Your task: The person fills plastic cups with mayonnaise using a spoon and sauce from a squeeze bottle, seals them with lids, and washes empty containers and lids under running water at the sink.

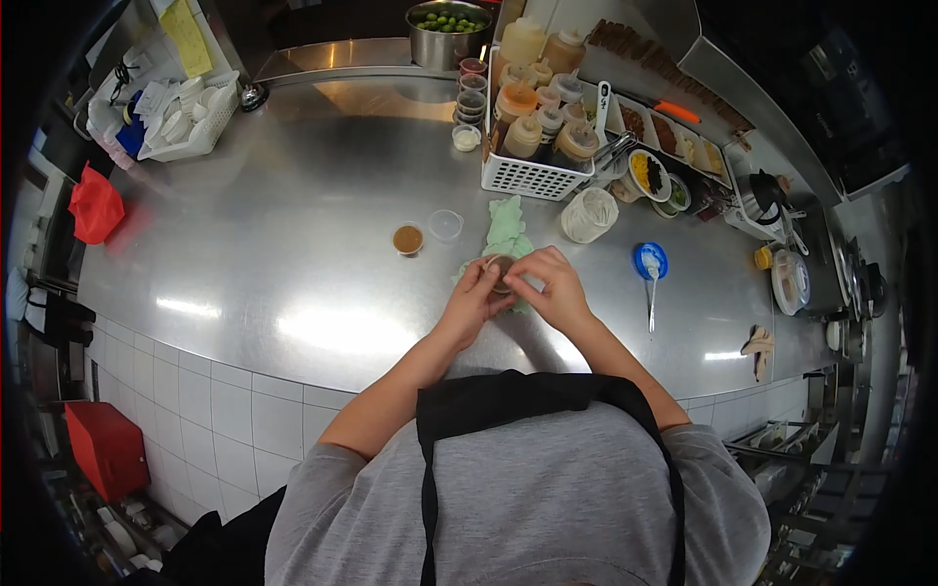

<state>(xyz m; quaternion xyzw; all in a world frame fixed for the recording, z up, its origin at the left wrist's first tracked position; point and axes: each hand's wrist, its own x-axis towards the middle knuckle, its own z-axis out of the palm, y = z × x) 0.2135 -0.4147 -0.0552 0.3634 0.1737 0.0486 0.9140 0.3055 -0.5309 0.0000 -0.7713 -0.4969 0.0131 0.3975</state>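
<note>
My left hand [469, 303] is closed around a small sauce cup [501, 269] with something brown in it. From the other side, the fingers of my right hand [552, 288] pinch at the cup's rim; whether a lid is on it I cannot make out. Beneath and behind the cup lies a crumpled green cloth [506, 225]. A second small cup of orange-brown sauce [407, 238] stands to the left, beside a clear round lid [446, 226]. To the right are an open white tub [589, 215] and a blue lid [650, 260] with a spoon [653, 298] resting on it.
A white basket of squeeze bottles [537, 178] stands at the back right, next to ingredient trays [674, 137]. Stacked sauce cups [471, 103] and a pot of limes [447, 44] are behind. At the far left are a white basket of cups [200, 127] and a red bag [95, 205].
</note>
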